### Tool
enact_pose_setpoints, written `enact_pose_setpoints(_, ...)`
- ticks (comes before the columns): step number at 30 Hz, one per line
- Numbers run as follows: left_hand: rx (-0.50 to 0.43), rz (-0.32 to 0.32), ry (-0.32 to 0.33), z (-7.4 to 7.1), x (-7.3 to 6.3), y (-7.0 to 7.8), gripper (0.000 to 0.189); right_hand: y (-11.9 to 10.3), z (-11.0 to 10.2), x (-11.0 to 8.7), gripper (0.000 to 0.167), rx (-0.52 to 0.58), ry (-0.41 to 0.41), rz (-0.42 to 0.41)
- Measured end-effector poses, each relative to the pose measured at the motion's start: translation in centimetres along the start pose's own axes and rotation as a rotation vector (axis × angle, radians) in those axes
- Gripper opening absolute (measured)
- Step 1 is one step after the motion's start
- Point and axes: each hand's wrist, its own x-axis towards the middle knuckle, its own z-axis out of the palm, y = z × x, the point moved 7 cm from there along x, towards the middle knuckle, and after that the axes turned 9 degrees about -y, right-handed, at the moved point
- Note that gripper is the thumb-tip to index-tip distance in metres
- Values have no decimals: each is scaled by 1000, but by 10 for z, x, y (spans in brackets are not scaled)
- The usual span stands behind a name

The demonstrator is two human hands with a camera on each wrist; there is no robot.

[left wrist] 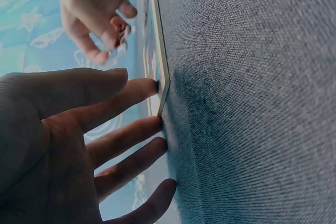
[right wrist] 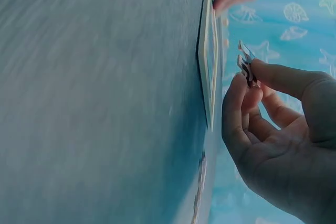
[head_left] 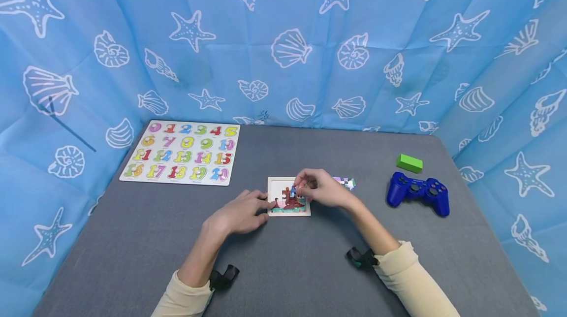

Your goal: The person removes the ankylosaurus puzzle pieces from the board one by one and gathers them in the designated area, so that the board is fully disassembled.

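Note:
A small jigsaw puzzle in a pale wooden tray (head_left: 275,184) lies on the table, with brown, pink and green picture pieces along its lower part. My left hand (head_left: 241,212) rests at the tray's left side, fingers loosely spread. Its index fingertip lies on the tray's rim in the left wrist view, and the other fingertips are beside the edge. Between thumb and fingers, my right hand (head_left: 325,189) pinches a jigsaw piece (right wrist: 247,66) above the tray's right part. The right wrist view shows the piece raised off the tray.
Purple patterned puzzle pieces (head_left: 347,182) lie right of the tray, partly hidden by my right hand. A number board (head_left: 177,153) is at the back left. On the right are a blue game controller (head_left: 418,193) and a green block (head_left: 409,163). A blue curtain (head_left: 283,85) surrounds the table.

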Motion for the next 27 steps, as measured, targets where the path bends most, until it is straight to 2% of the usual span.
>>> enact_pose_setpoints(4, 5, 3, 3, 0, 0, 0, 45, 11, -13, -10, 14, -5, 30, 18)
enact_pose_setpoints(11, 0, 14, 17, -2, -2, 1, 44, 26, -31, -24, 14, -32, 31, 52)
enact_pose_setpoints(19, -2, 5, 12, -2, -2, 1, 45, 34, -37, -33, 13, -93, 18, 61)
enact_pose_setpoints(27, -9, 4, 12, -1, -2, 2, 45, 35, -39, -35, 10, -163, 41, 86)
